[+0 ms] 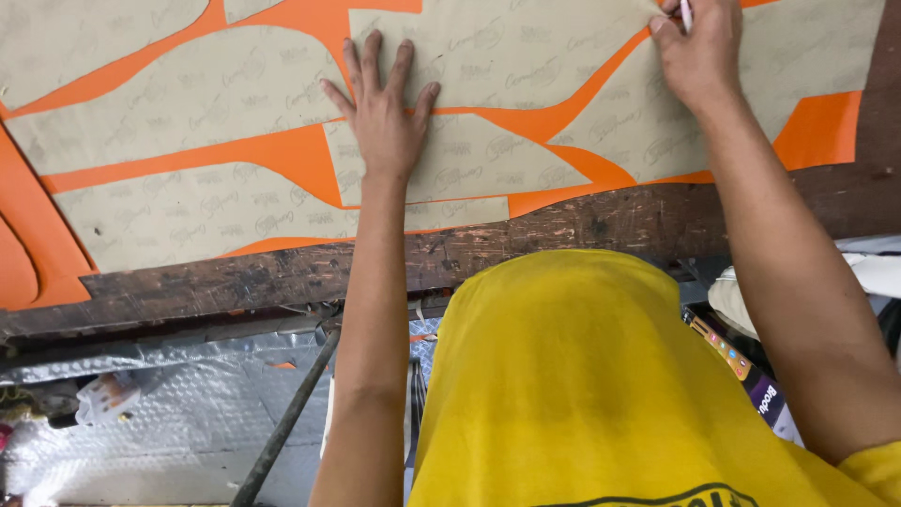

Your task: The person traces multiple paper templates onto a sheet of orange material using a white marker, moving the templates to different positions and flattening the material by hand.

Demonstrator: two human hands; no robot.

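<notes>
left hand (383, 117) lies flat, fingers spread on a left-right paper pattern (488, 155); right hand (696, 52) pinches an upright pen (686, 13).

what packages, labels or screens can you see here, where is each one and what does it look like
Flat dark package or screen-like thing: lower right below the table edge, beside the yellow shirt; narrow, with a row of small coloured squares.
Dark purple label: just below it; small, with white print.
White wrapper: lower left on the silver sheet; crumpled, with orange marks.
Tan paper patterns: on the orange sheet; faint repeated print all over.
</notes>
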